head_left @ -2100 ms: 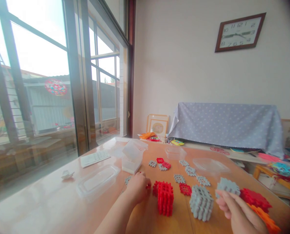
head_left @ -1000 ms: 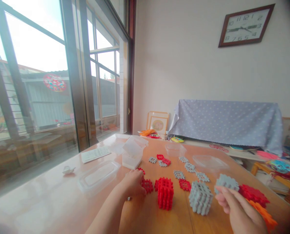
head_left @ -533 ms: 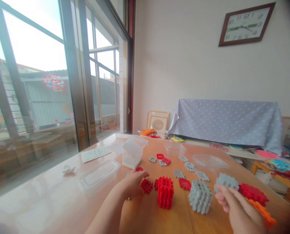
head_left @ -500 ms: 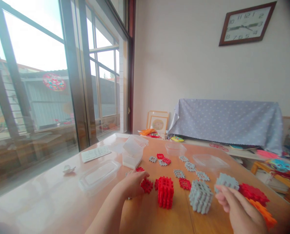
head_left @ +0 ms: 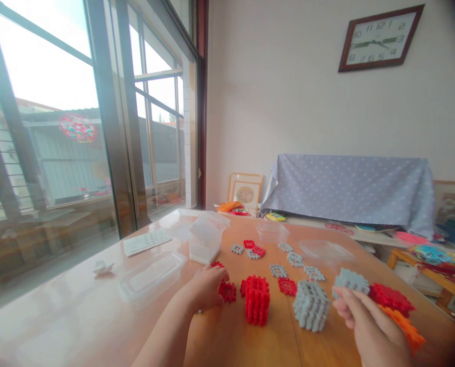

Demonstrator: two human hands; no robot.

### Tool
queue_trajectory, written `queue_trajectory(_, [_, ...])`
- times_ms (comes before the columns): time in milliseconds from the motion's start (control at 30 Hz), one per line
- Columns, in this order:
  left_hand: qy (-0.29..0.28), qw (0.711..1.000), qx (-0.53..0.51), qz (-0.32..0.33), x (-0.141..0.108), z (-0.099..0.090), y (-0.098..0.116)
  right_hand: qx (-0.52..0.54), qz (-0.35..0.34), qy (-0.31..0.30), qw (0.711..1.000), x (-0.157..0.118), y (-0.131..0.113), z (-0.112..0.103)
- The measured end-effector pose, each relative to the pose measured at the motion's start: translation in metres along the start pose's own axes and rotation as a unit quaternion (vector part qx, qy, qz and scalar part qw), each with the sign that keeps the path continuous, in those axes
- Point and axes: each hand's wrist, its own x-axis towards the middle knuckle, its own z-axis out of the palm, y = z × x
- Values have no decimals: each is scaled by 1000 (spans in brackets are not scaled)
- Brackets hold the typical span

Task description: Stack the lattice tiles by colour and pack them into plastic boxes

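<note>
My left hand (head_left: 208,286) reaches over the table with its fingers bent down beside a red piece (head_left: 228,291); its fingertips are partly hidden. To its right a red stack (head_left: 257,300) of notched square pieces stands upright, and a grey stack (head_left: 311,306) stands further right. My right hand (head_left: 369,321) has thumb and fingers pressed together at the near edge of a light grey stack (head_left: 350,283); whether it grips anything is too small to tell. Behind that hand lie red pieces (head_left: 392,299) and orange pieces (head_left: 406,329).
Loose grey pieces (head_left: 295,259) and red pieces (head_left: 287,286) lie mid-table. Clear containers (head_left: 204,250), a clear lid (head_left: 153,278) and a white sheet (head_left: 147,242) are at the left. Another clear lid (head_left: 327,251) lies at the back right.
The whole view has shifted slightly, moving the scene a little to the left. Both hands keep nearly the same places beside the pieces.
</note>
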Motion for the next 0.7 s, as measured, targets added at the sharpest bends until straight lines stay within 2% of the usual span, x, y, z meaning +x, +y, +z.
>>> queue_trajectory(200, [15,1000,-10,-8,3,1,1,13,-4,9,1000,0,-1,1])
queue_trajectory(367, [66,997,-45,-16,5,-9,8,18,-12,16,1000,1,-1,1])
queue_trajectory(467, [109,985,-131,25,3,-18,21,23,-10,26,999,1,-1,1])
queue_trajectory(567, [140,961,-226,76,-2,-25,38,7,-30,46,998,-3,-6,0])
queue_trajectory(700, [146,951,-250,105,-10,-31,56,-2,-57,60,997,-20,-21,4])
